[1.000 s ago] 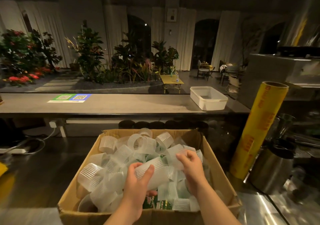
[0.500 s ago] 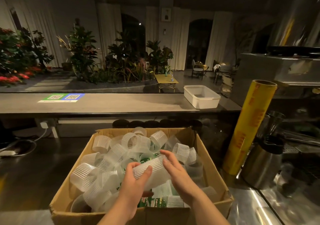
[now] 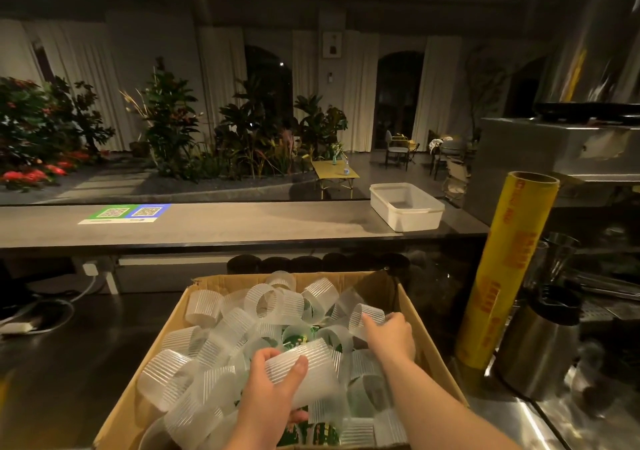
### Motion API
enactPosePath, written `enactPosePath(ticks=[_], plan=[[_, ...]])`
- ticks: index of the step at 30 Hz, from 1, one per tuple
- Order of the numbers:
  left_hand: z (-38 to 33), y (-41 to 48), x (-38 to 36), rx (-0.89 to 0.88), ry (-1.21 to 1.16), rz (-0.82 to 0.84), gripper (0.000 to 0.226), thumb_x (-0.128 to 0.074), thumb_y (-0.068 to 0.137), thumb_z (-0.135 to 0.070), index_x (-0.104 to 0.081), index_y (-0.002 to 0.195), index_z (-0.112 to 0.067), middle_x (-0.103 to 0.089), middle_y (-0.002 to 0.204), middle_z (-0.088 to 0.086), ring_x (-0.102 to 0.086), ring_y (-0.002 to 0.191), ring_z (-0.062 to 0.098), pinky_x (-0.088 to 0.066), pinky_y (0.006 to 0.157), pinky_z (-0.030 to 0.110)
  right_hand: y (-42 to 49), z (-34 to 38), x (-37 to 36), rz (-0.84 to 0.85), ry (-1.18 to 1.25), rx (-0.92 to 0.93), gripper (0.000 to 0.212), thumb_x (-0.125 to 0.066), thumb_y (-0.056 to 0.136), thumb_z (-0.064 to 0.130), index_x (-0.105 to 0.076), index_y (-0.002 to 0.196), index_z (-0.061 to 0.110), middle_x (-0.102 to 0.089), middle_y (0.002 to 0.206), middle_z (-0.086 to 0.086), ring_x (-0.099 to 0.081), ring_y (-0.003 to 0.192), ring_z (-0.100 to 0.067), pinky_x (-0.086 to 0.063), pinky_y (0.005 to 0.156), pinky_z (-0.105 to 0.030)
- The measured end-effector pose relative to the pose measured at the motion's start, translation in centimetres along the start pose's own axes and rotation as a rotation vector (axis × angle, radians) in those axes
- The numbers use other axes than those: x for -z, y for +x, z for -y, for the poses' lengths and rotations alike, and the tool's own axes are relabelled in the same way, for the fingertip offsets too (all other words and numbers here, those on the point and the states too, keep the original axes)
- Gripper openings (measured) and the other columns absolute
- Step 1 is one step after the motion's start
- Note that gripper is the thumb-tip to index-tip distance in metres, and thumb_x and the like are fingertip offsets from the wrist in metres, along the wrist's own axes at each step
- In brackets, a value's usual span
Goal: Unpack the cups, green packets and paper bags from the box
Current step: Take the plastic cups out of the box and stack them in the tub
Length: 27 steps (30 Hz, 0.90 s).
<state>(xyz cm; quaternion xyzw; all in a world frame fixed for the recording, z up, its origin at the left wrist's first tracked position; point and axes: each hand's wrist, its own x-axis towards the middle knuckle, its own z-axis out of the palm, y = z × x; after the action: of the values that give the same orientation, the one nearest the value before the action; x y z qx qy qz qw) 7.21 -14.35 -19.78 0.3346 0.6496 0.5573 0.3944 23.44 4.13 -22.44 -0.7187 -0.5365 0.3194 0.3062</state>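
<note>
We are gripping a ribbed cup [image 3: 304,363] in our left hand [image 3: 273,390], while our right hand [image 3: 393,333] is clasping a second cup [image 3: 369,314] at two o'clock in the box [image 3: 225,281]

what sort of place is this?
Probably a cafe or drinks bar, staff side: QR code stickers on the bar top, a steel canister, cling-film roll, chairs beyond.
</note>
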Motion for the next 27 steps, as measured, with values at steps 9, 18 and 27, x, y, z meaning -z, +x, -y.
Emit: enactPosePath(ticks=[9, 18, 27], plan=[[-0.2, 0.3, 0.0, 0.017, -0.049, -0.012, 0.036, -0.074, 0.09, -0.034, -0.051, 0.115, -0.021, -0.056, 0.117, 0.011, -0.068, 0.096, 0.037, -0.064, 0.062, 0.046, -0.1, 1.5, -1.8, -0.024, 0.045, 0.05, 0.07, -0.087, 0.074, 0.04, -0.046, 0.128, 0.024, -0.056, 0.128, -0.003, -0.055, 0.115, -0.024, -0.054, 0.098, -0.047], [-0.4, 0.2, 0.0, 0.073, -0.2, -0.054, 0.034, -0.071, 0.092, -0.037, -0.049, 0.116, -0.025, -0.054, 0.12, 0.01, -0.063, 0.104, 0.039, -0.063, 0.065, 0.045, -8.2, 1.5, 5.7, 0.791, 0.588, 0.342, 0.06, -0.079, 0.082, -0.003, -0.04, 0.125, 0.011, -0.061, 0.125, -0.016, -0.07, 0.105, -0.024, -0.059, 0.088, -0.035], [-0.4, 0.2, 0.0, 0.147, -0.208, -0.033, 0.038, -0.071, 0.092, -0.041, -0.05, 0.118, -0.024, -0.051, 0.123, 0.011, -0.06, 0.107, 0.038, -0.063, 0.067, 0.045, -9.2, 0.7, 4.2, 0.778, 0.452, 0.373, 0.031, -0.061, 0.101, 0.016, -0.041, 0.124, 0.019, -0.059, 0.127, -0.01, -0.061, 0.116, -0.027, -0.055, 0.098, -0.034]])
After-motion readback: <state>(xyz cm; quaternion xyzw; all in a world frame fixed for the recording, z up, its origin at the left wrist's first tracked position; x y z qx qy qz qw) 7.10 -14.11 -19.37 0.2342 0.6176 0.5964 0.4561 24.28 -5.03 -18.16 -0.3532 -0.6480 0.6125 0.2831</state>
